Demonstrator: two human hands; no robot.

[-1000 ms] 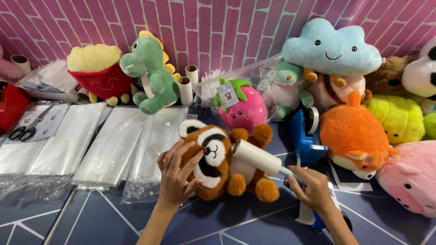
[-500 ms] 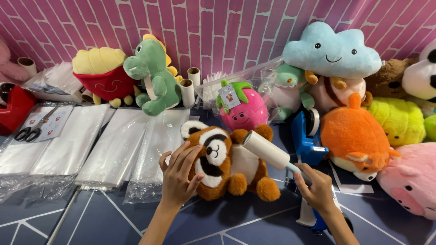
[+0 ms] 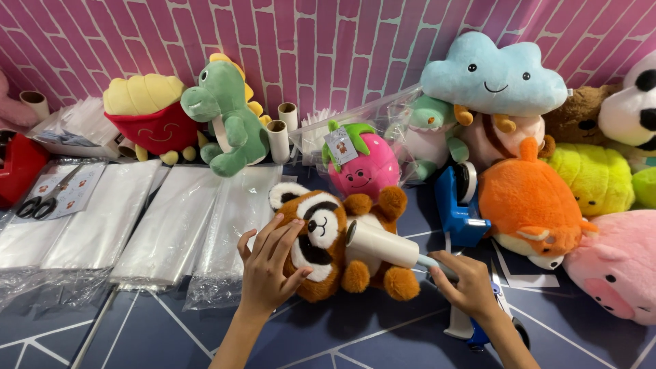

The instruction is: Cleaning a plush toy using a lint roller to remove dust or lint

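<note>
a brown red-panda plush [image 3: 328, 246] is laid on its back on the dark blue bench [image 3: 383, 338], near the middle of the view, head toward the left and feet toward the right. the left hand [image 3: 268, 268] is pressed flat against the plush's head, fingers spread and open, nothing being clasped. the right hand [image 3: 470, 287] is closed around the pale handle of a lint roller [image 3: 383, 244]; the white roller drum is laid across the plush's belly, in contact with it. just behind the plush a pink strawberry plush [image 3: 362, 167] with a green top and a hang tag is seen, partly inside a clear bag. to the right of the roller a blue tape dispenser [image 3: 459, 208] is stood, and beside it an orange fox plush [image 3: 533, 205]. a pale blue cloud plush [image 3: 493, 75] is rested on other toys against the pink brick wall [image 3: 328, 41]. at the left, stacks of clear plastic bags [image 3: 171, 232] are spread flat on the bench, touching one another. behind them a green dinosaur plush [image 3: 229, 119] and a red-and-yellow fries plush [image 3: 147, 116] are propped upright, with cardboard tubes [image 3: 279, 137] just beside the dinosaur. scissors [image 3: 42, 201] are lain on a printed sheet at far left. a pink pig plush [image 3: 615, 273] is seen at the right edge.
</note>
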